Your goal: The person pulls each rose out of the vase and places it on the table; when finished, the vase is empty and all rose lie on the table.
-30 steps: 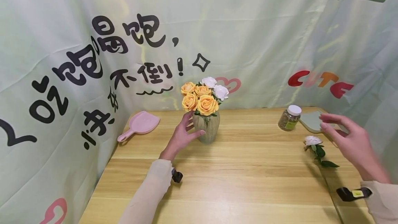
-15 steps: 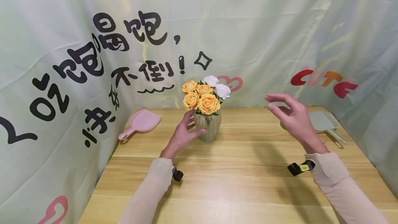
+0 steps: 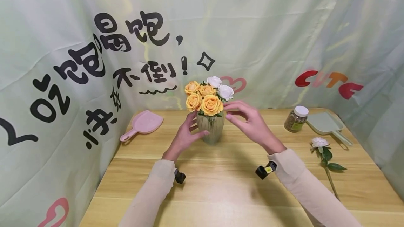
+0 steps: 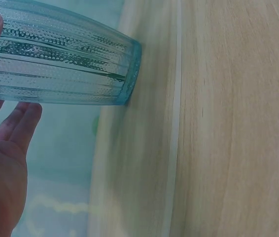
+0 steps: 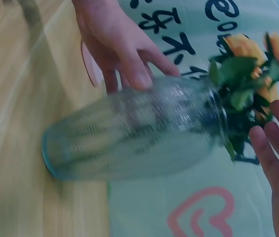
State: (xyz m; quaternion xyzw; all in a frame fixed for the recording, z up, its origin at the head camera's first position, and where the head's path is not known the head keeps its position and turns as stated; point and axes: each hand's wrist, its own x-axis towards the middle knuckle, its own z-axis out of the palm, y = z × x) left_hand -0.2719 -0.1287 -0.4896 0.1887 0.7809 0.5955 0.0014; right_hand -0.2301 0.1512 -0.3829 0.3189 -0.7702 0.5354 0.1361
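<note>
A ribbed glass vase [image 3: 215, 130] stands upright on the wooden table, filled with several orange-yellow roses [image 3: 211, 105] and two white roses [image 3: 225, 92]. My left hand [image 3: 185, 136] holds the vase from its left side, thumb across the front and fingers around the far side. In the left wrist view the ribbed vase [image 4: 65, 64] stands between thumb and fingers. My right hand [image 3: 252, 123] is at the right of the vase's mouth, fingertips right by the blooms and holding nothing. The right wrist view shows its fingers [image 5: 272, 143] relaxed beside the green leaves [image 5: 235, 74].
A single white rose [image 3: 320, 143] with a long stem lies on the table at right. Behind it stand a white-capped jar [image 3: 296, 119] and a grey-green dustpan-shaped tray [image 3: 326, 121]. At back left lies a pink dustpan [image 3: 146, 122]. Printed curtains [image 3: 258, 45] enclose the table.
My right hand has swept left from above the loose white rose and the jar to the vase's flowers. The left hand stays on the vase, which has not moved.
</note>
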